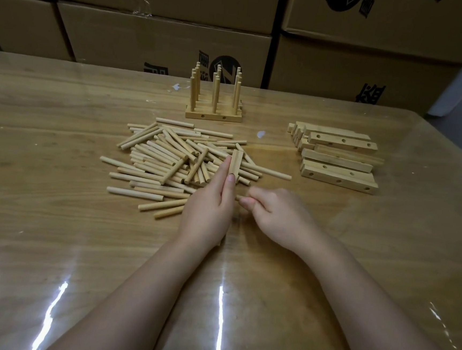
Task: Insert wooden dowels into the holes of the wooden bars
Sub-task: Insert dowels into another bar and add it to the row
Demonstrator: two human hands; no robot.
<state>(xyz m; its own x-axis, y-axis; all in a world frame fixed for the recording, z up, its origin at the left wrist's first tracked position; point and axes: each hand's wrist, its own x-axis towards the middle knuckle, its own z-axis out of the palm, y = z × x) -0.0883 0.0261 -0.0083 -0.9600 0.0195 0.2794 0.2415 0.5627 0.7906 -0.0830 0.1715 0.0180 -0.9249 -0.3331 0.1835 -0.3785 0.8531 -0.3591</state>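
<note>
My left hand [210, 201] grips a wooden bar [236, 162] that points away from me over the dowel pile [175, 161]. My right hand [276, 215] is closed around a dowel [239, 197] whose tip shows beside the bar's near end. Loose dowels lie scattered in the middle of the table. A stack of drilled bars [337, 159] lies to the right. Behind the pile stand several finished bars [213, 113] with upright dowels in them.
The wooden table [52, 229] is covered with glossy clear film. Stacked cardboard boxes [152, 36] form a wall right behind the table's far edge. The table's right edge runs near the bar stack.
</note>
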